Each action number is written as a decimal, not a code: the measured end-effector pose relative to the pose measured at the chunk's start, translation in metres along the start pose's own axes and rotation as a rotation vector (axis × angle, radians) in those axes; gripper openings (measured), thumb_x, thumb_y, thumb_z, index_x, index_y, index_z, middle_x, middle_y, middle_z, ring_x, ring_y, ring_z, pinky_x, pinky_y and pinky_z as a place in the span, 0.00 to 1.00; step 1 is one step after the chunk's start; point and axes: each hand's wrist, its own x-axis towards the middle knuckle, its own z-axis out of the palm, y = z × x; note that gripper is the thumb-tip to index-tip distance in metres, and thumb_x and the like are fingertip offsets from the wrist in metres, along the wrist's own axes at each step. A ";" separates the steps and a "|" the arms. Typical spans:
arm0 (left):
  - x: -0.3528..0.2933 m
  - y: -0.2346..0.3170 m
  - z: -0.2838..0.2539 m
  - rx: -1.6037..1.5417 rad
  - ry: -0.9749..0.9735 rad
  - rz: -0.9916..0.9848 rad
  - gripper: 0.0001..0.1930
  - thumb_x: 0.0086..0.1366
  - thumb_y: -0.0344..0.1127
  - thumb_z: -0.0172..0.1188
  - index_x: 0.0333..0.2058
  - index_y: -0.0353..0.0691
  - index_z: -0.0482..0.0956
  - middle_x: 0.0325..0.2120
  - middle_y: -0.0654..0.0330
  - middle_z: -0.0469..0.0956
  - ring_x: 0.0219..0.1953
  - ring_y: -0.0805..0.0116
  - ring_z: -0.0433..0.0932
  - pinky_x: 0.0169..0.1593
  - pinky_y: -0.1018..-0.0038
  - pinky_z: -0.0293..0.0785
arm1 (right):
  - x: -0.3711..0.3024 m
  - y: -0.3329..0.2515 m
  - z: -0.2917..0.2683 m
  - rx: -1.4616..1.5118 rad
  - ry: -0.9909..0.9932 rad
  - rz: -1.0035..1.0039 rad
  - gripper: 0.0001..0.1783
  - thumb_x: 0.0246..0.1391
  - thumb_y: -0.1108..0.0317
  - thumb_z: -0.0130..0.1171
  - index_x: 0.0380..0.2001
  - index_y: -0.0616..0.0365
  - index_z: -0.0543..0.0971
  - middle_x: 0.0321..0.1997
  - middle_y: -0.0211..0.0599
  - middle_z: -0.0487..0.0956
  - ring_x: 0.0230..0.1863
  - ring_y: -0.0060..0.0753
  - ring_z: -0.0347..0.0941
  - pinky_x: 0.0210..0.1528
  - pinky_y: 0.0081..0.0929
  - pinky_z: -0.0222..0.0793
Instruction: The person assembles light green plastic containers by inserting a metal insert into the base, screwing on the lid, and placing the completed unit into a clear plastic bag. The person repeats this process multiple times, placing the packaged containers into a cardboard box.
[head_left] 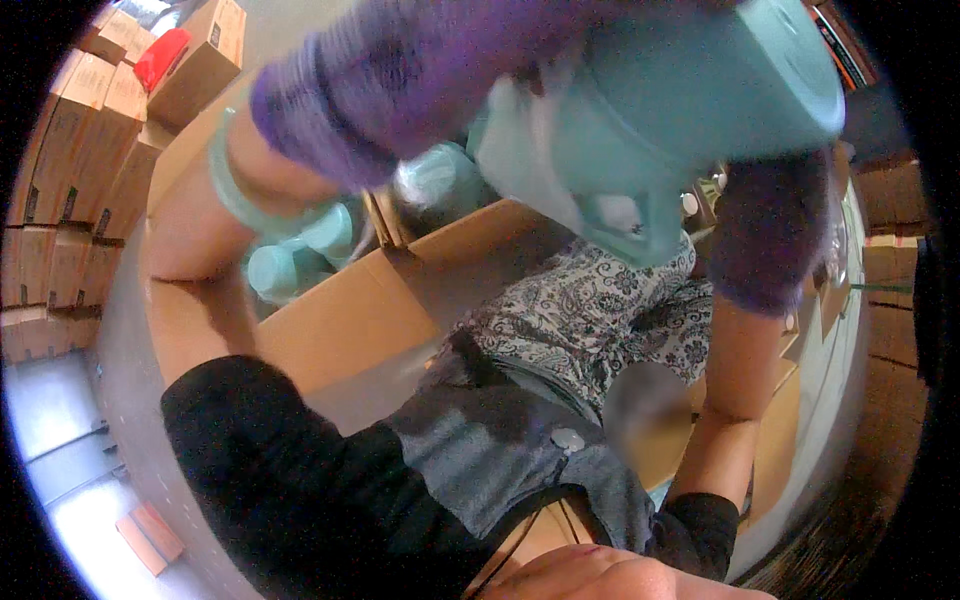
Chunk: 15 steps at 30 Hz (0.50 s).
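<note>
"What's leftmost?"
"Boxes, then cups in a carton."
"And the left hand?"
"At the raised mug, fingers blurred; can't tell their grip."
"The right hand?"
"Against the mug; fingers hidden, so I can't tell."

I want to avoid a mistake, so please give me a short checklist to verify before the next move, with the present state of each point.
1. Both hands at the mug: ok; left hand above, right hand below.
2. Grip firm: cannot tell; most fingers are hidden or blurred.
3. Mug upright: not ok; it is tilted.
4. Mug's handle in sight: ok; it shows at the mug's lower side.
5. Left wrist free of jewellery: not ok; a green bangle circles it and could perhaps catch.
6. Box open: ok; other cups show beyond its near side.
</note>
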 end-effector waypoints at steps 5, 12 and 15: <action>0.010 -0.009 -0.015 0.017 0.177 -0.286 0.42 0.58 0.70 0.52 0.55 0.37 0.70 0.42 0.54 0.76 0.39 0.65 0.76 0.42 0.70 0.74 | 0.055 -0.011 0.084 1.003 -0.062 0.379 0.17 0.61 0.63 0.49 0.49 0.61 0.76 0.45 0.38 0.80 0.45 0.35 0.77 0.49 0.33 0.71; 0.008 -0.164 -0.020 -0.483 0.403 -0.743 0.23 0.62 0.53 0.60 0.47 0.42 0.72 0.32 0.61 0.72 0.30 0.67 0.76 0.40 0.63 0.83 | 0.034 0.048 0.220 1.272 -0.790 0.578 0.18 0.63 0.61 0.51 0.52 0.59 0.75 0.48 0.35 0.79 0.49 0.28 0.72 0.57 0.30 0.65; -0.003 -0.195 -0.013 -0.579 0.462 -0.873 0.23 0.64 0.50 0.60 0.47 0.39 0.71 0.30 0.57 0.75 0.33 0.63 0.79 0.39 0.62 0.83 | 0.001 0.048 0.249 1.127 -0.851 0.501 0.18 0.63 0.61 0.54 0.51 0.60 0.75 0.48 0.34 0.77 0.49 0.25 0.72 0.53 0.26 0.68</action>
